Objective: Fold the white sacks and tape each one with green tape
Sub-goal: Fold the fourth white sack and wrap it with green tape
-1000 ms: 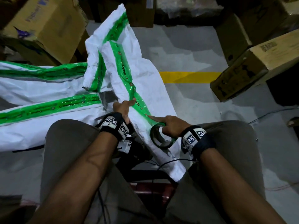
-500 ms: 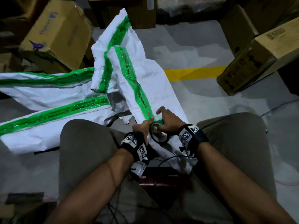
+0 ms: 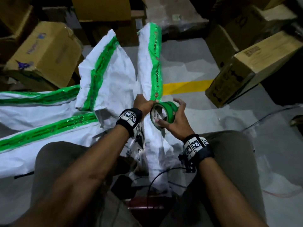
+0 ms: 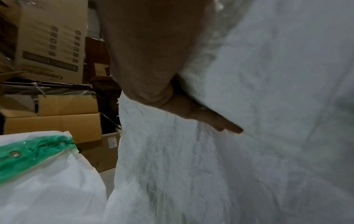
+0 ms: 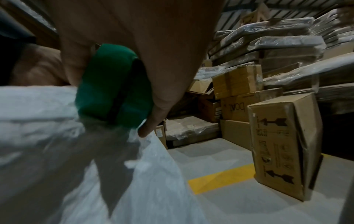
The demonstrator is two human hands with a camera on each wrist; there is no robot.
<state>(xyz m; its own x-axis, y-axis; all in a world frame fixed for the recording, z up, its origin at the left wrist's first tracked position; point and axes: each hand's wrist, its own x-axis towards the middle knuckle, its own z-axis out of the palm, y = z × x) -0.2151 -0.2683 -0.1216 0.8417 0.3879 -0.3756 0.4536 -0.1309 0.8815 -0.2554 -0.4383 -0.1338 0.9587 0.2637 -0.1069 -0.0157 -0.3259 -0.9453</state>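
Observation:
I sit on the floor with a folded white sack (image 3: 147,63) between my knees. It stands upright, and a strip of green tape runs along its right edge. My left hand (image 3: 145,104) grips the sack at the lower end of that strip; in the left wrist view its fingers (image 4: 220,122) lie against the white fabric (image 4: 249,151). Just to the right, my right hand (image 3: 175,115) holds the green tape roll (image 3: 168,110), lifted and tilted, touching the sack. In the right wrist view my fingers (image 5: 159,98) curl round the roll (image 5: 113,91) above the sack (image 5: 47,121).
Several taped white sacks (image 3: 41,112) lie on the grey floor at my left. Cardboard boxes stand at the left (image 3: 44,53), back and right (image 3: 250,66). A yellow floor line (image 3: 185,86) runs right of the sack. Cables (image 3: 155,177) lie between my legs.
Both hands have risen and lifted the sack, so that its taped strip now stands upright. The roll has come up off the sack and tilted in my right hand.

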